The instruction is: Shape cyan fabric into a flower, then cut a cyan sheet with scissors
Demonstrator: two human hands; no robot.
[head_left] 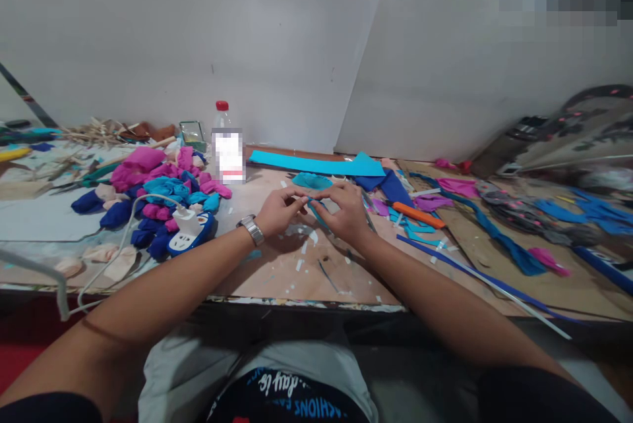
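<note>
My left hand [279, 213], below a wristwatch [252, 230], is closed with its thumb and fingertips pinched together over the worktable. My right hand [347, 211] meets it fingertip to fingertip, its fingers bent and closed too. Between them is a piece of turquoise crepe-like material [312, 180]; its puffed upper part shows beyond the fingertips, and a bit more shows under my right thumb. The exact grip point is hidden by my fingers. Just behind lies a long bright-blue strip [306, 163].
On the left, pink, blue and turquoise bundles [165, 189] surround a power socket [190, 233] with a cord. A red-capped bottle [222, 121] stands behind. To the right are an orange cutter [419, 215], a thin white stick [519, 301] and cardboard [487, 238].
</note>
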